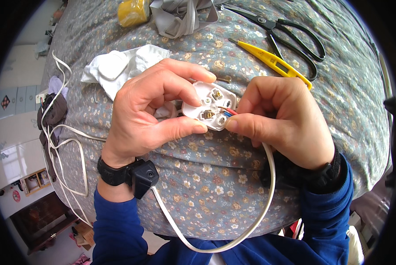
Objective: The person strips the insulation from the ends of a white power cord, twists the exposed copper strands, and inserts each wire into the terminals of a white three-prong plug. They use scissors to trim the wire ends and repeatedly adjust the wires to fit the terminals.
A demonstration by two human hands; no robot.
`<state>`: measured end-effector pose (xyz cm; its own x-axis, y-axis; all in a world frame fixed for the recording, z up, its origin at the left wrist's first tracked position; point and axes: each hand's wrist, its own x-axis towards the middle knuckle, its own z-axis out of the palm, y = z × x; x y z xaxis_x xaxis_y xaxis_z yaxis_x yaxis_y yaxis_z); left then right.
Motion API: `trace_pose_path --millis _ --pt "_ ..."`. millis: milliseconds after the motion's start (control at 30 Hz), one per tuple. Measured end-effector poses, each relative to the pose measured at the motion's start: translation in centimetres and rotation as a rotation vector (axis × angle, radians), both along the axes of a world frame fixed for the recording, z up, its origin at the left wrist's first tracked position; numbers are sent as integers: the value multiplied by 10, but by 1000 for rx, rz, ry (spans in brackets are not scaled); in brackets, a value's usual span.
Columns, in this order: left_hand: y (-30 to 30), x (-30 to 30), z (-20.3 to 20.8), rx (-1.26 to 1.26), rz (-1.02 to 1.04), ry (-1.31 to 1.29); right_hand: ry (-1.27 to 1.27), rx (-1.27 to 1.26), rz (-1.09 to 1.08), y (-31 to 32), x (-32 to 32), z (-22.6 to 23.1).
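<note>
A small white electrical socket housing lies opened between my hands, its brass contacts showing. My left hand grips it by the left side, fingers along the far edge and thumb on the near edge. At the housing's right side, my right hand pinches the end of a white cable between thumb and forefinger. Red and blue wires with bare copper tips reach from that pinch over the housing's inside. The cable loops down past my lap and up to my left wrist.
On the flowered cloth lie black-handled scissors and a yellow tester screwdriver at the far right. A white fabric piece, a yellow tape roll and grey straps lie far left. More white cord hangs leftward.
</note>
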<state>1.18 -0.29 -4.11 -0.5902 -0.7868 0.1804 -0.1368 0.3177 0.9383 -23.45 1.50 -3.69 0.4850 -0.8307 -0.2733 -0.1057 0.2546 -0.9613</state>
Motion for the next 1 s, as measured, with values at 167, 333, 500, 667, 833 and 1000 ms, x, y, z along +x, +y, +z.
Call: trace_pose_path --millis 167,333,500,667,833,1000 --pt "-1 1 -2 -38 21 12 -77 100 -46 -2 -2 -3" --pt "-2 2 -1 -48 15 -3 -132 70 -67 -1 0 -4" --pt "-1 2 -2 -11 9 4 -92 49 -29 1 -1 -2" --pt "0 1 -3 41 0 37 -72 35 -6 1 -1 -1" --pt "2 -1 -2 71 -3 48 -54 -13 3 2 2 -3" --pt "-1 -3 -4 -3 -7 69 -34 -30 -10 3 2 -3"
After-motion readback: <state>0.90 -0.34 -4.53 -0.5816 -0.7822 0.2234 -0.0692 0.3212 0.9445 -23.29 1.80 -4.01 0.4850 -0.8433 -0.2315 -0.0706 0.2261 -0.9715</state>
